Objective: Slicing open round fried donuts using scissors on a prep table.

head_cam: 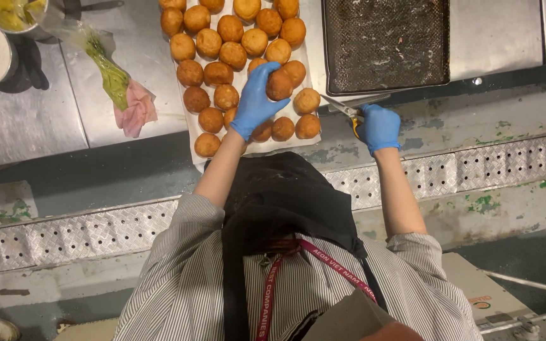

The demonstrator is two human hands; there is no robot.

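While gloved in blue, hands: left (pixel 255 101) on round crusty bun (pixel 279 84), right (pixel 379 127) gripping steel scissors (pixel 344 110).

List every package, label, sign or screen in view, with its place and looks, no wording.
Clear plastic bag: on the steel counter left of the buns, crumpled, green filling, beside pink slices.
Red lanyard: over the striped shirt, a narrow ribbon with white print.
Cardboard box: lower right, tan, small red-and-green mark.

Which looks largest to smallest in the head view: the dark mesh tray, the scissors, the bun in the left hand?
1. Dark mesh tray
2. Scissors, partly hidden by the right hand
3. Bun in the left hand
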